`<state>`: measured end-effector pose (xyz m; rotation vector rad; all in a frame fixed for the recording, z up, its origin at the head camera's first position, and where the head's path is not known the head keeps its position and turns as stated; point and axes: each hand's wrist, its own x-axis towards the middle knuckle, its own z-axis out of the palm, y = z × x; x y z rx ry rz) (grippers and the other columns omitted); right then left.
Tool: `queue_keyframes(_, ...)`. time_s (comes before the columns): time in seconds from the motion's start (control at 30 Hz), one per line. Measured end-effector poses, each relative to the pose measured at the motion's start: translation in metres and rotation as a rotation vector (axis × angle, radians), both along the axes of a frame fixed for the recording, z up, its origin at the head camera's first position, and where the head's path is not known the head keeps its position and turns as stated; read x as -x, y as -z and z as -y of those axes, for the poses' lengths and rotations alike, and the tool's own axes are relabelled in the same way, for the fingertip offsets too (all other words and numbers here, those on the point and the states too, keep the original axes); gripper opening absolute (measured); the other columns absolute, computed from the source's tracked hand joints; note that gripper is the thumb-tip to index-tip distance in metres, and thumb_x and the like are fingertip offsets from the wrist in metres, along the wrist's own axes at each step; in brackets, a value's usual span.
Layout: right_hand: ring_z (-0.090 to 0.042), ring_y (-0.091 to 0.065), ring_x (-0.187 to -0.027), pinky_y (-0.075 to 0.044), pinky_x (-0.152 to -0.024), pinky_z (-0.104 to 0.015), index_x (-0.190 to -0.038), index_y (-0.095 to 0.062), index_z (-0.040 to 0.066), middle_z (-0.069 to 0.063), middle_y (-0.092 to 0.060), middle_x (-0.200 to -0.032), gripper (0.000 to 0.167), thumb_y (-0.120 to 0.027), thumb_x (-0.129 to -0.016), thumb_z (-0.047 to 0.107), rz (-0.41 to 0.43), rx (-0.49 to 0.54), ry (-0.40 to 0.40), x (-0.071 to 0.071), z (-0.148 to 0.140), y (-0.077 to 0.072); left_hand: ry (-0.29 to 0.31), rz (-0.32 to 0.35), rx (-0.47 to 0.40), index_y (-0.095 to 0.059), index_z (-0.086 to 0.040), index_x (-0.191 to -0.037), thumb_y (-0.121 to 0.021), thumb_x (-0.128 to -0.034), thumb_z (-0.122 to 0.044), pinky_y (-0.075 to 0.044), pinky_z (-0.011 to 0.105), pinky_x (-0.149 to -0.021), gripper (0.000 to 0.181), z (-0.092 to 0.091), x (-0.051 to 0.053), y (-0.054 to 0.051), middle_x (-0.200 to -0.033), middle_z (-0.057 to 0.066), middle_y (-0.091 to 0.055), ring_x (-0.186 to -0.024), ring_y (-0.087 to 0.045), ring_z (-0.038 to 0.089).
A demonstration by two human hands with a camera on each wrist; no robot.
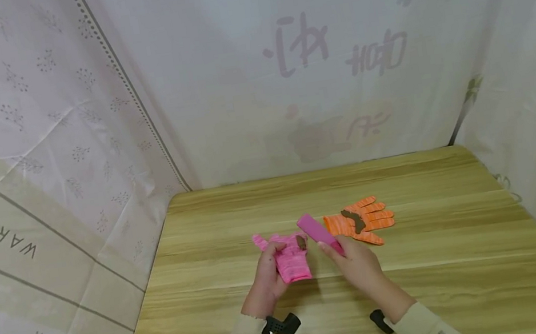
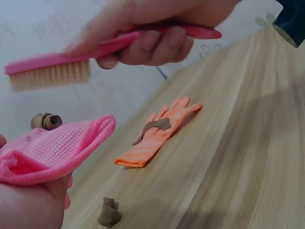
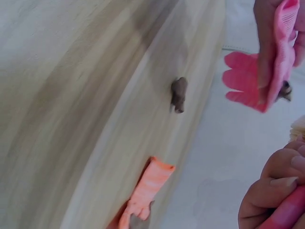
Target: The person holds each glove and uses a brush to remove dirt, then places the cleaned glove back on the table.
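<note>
My left hand [image 1: 266,276] grips a pink knitted glove [image 1: 294,266] above the table, thumb on top. A curled brown lump [image 2: 46,121], clay-like, sits on the glove's upper side. In my right hand [image 1: 363,269] is a pink brush [image 1: 315,228], held by its handle. Its pale bristles [image 2: 50,76] face down in the left wrist view, above the pink glove and apart from it. An orange knitted glove [image 1: 371,216] lies flat on the table beyond the right hand, with a brown smear [image 1: 356,221] across it.
The wooden table [image 1: 451,278] also bears a loose brown lump [image 2: 109,213], hidden in the head view. Printed cloth [image 1: 214,82] hangs along the back and both sides. Each wrist carries a black device [image 1: 281,325].
</note>
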<state>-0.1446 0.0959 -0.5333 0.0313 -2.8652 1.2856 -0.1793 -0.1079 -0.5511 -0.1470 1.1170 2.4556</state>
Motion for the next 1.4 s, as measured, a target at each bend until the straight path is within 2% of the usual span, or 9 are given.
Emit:
queue_keyframes(0.1,-0.014,-0.037,-0.056,-0.028,-0.05,-0.027,-0.095,-0.062,0.01,0.0,-0.043,-0.066,0.044,-0.058,-0.099,0.053,-0.015,-0.022,-0.043,0.0,0.009,-0.001,-0.006,-0.001,-0.004,-0.047,-0.007,-0.108,-0.037,-0.0989,-0.012,-0.057,0.026,-0.082,0.015,0.0,0.001,0.002,-0.103,0.002,-0.066,-0.094,-0.066,0.014)
queue_keyframes(0.23,-0.012,-0.039,-0.054,-0.029,-0.048,-0.026,-0.107,-0.066,0.013,0.003,-0.044,-0.063,0.049,-0.055,-0.098,0.059,-0.002,-0.064,-0.092,0.0,0.018,0.002,-0.012,-0.002,-0.023,-0.047,-0.003,-0.117,-0.036,-0.0992,-0.012,-0.057,0.026,-0.089,0.023,-0.002,0.002,0.001,-0.11,0.003,-0.066,-0.102,-0.066,0.013)
queue_keyframes(0.4,-0.011,-0.037,-0.052,-0.027,-0.047,-0.025,-0.093,-0.061,0.015,0.003,-0.041,-0.061,0.043,-0.056,-0.098,0.058,-0.011,-0.107,-0.071,0.001,0.02,0.008,-0.047,0.019,-0.027,-0.043,-0.003,-0.121,-0.037,-0.0995,-0.012,-0.056,0.028,-0.094,0.024,0.001,0.002,-0.003,-0.118,0.007,-0.064,-0.109,-0.065,0.017)
queue_keyframes(0.5,-0.012,-0.035,-0.052,-0.026,-0.046,-0.025,-0.09,-0.059,0.015,0.003,-0.041,-0.061,0.041,-0.058,-0.098,0.056,-0.022,-0.102,-0.049,0.002,0.018,0.01,-0.051,0.03,-0.02,-0.043,-0.004,-0.118,-0.036,-0.1006,-0.013,-0.056,0.032,-0.095,0.02,0.003,0.002,-0.004,-0.115,0.008,-0.064,-0.105,-0.066,0.019)
queue_keyframes(0.6,-0.012,-0.035,-0.052,-0.027,-0.047,-0.026,-0.094,-0.061,0.014,0.002,-0.042,-0.062,0.045,-0.057,-0.097,0.058,-0.014,-0.085,-0.046,0.003,0.013,0.012,-0.04,0.023,-0.018,-0.043,-0.005,-0.116,-0.033,-0.1017,-0.014,-0.055,0.033,-0.097,0.019,0.005,0.003,-0.005,-0.111,0.007,-0.065,-0.103,-0.066,0.019)
queue_keyframes(0.77,-0.013,-0.035,-0.055,-0.027,-0.049,-0.027,-0.094,-0.06,0.012,0.0,-0.042,-0.066,0.052,-0.053,-0.097,0.064,0.033,-0.082,-0.026,0.006,0.003,0.015,-0.066,0.033,-0.028,-0.043,-0.005,-0.114,-0.035,-0.1009,-0.013,-0.057,0.03,-0.089,0.017,0.007,0.005,-0.005,-0.107,0.007,-0.065,-0.099,-0.066,0.019)
queue_keyframes(1.0,-0.015,-0.038,-0.057,-0.028,-0.05,-0.028,-0.101,-0.061,0.009,-0.001,-0.043,-0.067,0.044,-0.056,-0.1,0.053,0.056,-0.083,0.003,0.007,-0.008,0.02,-0.064,0.044,-0.013,-0.039,-0.008,-0.118,-0.039,-0.1006,-0.014,-0.059,0.03,-0.085,0.018,0.01,0.006,-0.004,-0.111,0.008,-0.063,-0.1,-0.067,0.02)
queue_keyframes(1.17,-0.015,-0.036,-0.057,-0.028,-0.051,-0.028,-0.095,-0.059,0.011,-0.001,-0.041,-0.066,0.048,-0.055,-0.099,0.058,0.065,-0.051,0.018,0.007,-0.012,0.022,-0.055,0.059,-0.005,-0.043,-0.008,-0.11,-0.041,-0.1002,-0.014,-0.058,0.028,-0.08,0.012,0.012,0.007,-0.002,-0.106,0.005,-0.063,-0.095,-0.065,0.017)
queue_keyframes(1.4,-0.016,-0.036,-0.057,-0.027,-0.051,-0.028,-0.094,-0.058,0.011,0.0,-0.04,-0.067,0.044,-0.056,-0.099,0.055,0.063,-0.045,0.024,0.007,-0.017,0.025,-0.094,0.037,0.037,-0.043,-0.006,-0.112,-0.048,-0.0984,-0.011,-0.058,0.027,-0.078,0.015,0.021,0.01,0.002,-0.106,0.006,-0.064,-0.093,-0.065,0.017)
